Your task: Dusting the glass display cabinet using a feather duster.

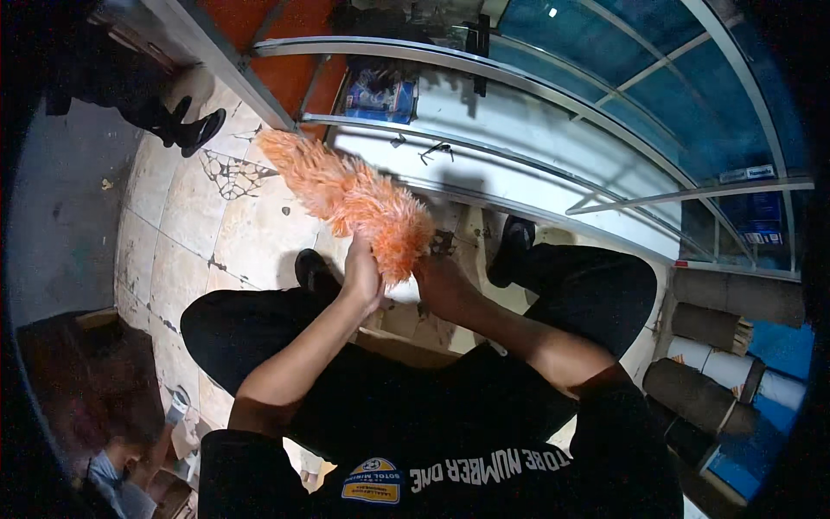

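A long, fluffy orange duster (350,195) stretches from between my knees up and left toward the metal frame of a glass display case. My left hand (363,275) is closed on its near end from the left, with the fingertips sunk in the shaggy fibres. From the other side my right hand (439,284) grips the same end, its fingers partly hidden by the fluff. I cannot see a handle. The far tip lies close to the case's lower left corner post.
The glass case (519,177) has a white bottom shelf holding a blue package (380,97) and small black hooks (437,151). Cracked tiles (177,233) cover the floor. Another person's shoe (201,131) is at upper left; a person (130,480) is at lower left. Dark rolls (692,394) lie stacked at right.
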Motion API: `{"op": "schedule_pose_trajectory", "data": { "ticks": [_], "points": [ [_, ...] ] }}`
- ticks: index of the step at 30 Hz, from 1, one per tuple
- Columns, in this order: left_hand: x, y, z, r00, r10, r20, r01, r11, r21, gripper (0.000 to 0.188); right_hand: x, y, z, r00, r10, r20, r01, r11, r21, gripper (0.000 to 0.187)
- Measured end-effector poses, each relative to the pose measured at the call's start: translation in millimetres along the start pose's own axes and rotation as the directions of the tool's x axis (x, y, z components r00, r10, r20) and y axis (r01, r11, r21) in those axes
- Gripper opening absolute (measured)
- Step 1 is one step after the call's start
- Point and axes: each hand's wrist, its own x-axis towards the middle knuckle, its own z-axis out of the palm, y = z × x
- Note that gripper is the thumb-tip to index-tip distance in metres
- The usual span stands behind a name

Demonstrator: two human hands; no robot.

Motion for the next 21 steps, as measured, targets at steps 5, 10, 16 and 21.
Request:
{"op": "schedule_pose_trajectory", "data": {
  "ticks": [5,10,16,21],
  "points": [
    [26,-5,-25,0.969,-0.156,0.191,0.209,0.931,-0.3,0.042,-2,0,3,0.995,0.073,0.075,-0.072,0.997,-0.01,0.015],
    [30,21,-21,0.999,-0.049,-0.012,0.051,0.984,0.169,0.032,8,1,-58,0.991,-0.135,-0.009,0.132,0.976,-0.171,0.016],
    [26,51,-21,0.953,-0.191,0.234,0.067,0.888,0.455,0.019,-31,18,-143,0.732,0.68,-0.046,-0.507,0.589,0.63,0.019],
    [25,40,-21,0.892,-0.258,0.371,0.161,0.949,0.271,0.02,-62,-11,-196,0.917,0.222,-0.332,-0.321,0.904,-0.282,0.02]
  ]
}}
